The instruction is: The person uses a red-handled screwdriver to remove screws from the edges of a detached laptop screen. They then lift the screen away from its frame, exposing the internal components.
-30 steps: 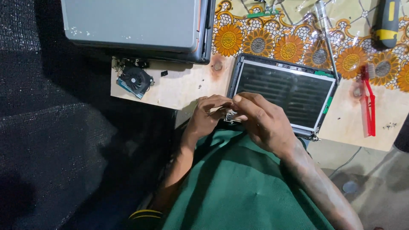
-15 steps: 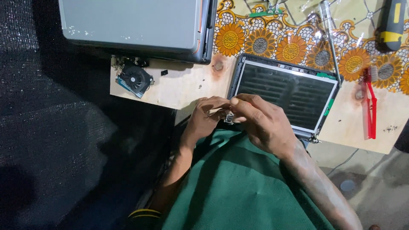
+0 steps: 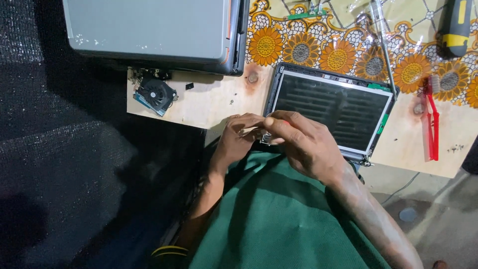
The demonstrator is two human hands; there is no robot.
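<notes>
A laptop screen panel (image 3: 333, 109) in a black frame lies face up on a wooden board (image 3: 209, 107). Both my hands meet at its near-left corner, over my green lap. My left hand (image 3: 238, 142) curls its fingers around that corner. My right hand (image 3: 304, 145) reaches across from the right, and its fingertips pinch a small metal hinge bracket (image 3: 265, 140) that sticks out of the frame there. The hands hide most of the bracket and anything else between the fingers.
A closed grey laptop (image 3: 149, 30) lies at the back left, with a black cooling fan (image 3: 157, 94) just in front of it. On the sunflower cloth (image 3: 338, 56) lie a long metal screwdriver (image 3: 384, 50) and a yellow-black handled tool (image 3: 455, 25). A red brush (image 3: 432, 122) lies on the right.
My fingers have shifted slightly at the panel's corner. Both hands stay in the same place and nothing else has moved.
</notes>
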